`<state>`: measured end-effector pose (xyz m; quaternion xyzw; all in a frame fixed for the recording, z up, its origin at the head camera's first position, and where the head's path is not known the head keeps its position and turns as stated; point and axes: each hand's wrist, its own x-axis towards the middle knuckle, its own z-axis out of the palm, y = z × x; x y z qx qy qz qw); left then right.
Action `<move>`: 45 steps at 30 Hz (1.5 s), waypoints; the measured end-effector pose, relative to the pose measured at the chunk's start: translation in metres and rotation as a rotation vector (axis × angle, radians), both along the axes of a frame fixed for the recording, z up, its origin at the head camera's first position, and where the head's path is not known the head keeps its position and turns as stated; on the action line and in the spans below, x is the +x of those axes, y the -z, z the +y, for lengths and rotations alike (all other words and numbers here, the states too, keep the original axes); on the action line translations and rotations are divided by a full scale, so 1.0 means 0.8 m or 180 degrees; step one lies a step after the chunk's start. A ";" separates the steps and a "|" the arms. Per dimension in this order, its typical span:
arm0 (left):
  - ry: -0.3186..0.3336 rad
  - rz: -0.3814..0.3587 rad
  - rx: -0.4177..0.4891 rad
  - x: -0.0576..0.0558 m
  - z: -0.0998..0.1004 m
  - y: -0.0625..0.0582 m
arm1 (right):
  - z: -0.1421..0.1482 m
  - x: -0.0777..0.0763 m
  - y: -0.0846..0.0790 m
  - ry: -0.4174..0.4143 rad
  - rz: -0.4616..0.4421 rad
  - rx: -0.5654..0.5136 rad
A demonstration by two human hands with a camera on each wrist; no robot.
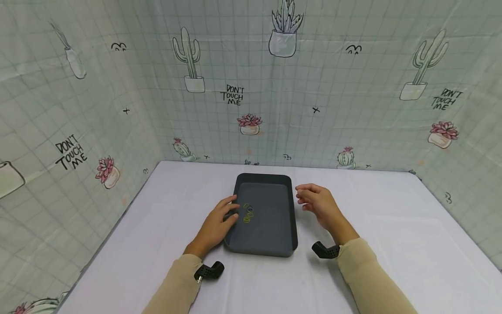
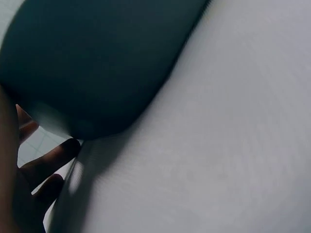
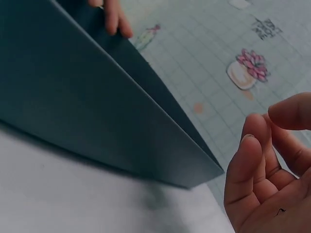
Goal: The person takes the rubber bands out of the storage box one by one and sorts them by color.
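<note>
Your thin yellow bands (image 1: 248, 214) lie in a loose cluster on the floor of the grey tray (image 1: 270, 222), nearer its left wall, with a dark band (image 1: 250, 209) among them. Being so fine, they will probably handle best one at a time, lifted by an edge with the fingertips rather than raked.

At the tray's left wall, your left hand (image 1: 213, 226) has its fingers spread and relaxed, some reaching over the rim; they look like a light steadying touch. Let them rest there without pressing down, and mind that they don't crowd the bands.

Just outside the tray's right wall, your right hand (image 1: 320, 205) hangs raised, fingers loosely bent and thumb close to the fingertips, with nothing visible between them. A reach inward should clear the rim first.

Beneath the tray, the white tablecloth (image 1: 392, 226) could let it slide, so any contact should be gentle.
</note>
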<state>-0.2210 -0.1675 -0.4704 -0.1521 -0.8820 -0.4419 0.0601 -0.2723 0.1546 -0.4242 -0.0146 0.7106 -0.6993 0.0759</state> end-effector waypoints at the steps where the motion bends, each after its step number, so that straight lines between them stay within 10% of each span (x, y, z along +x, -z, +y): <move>1: 0.0008 -0.0003 -0.0006 0.000 0.001 0.001 | -0.004 0.001 0.000 -0.0023 0.0011 0.0053; 10: -0.0002 0.0067 0.0049 -0.001 0.001 0.002 | -0.041 -0.010 -0.015 -0.0590 0.0219 0.0590; 45: -0.0036 0.0085 -0.0014 -0.001 0.002 0.002 | -0.145 -0.043 0.013 -0.1079 0.0324 0.1731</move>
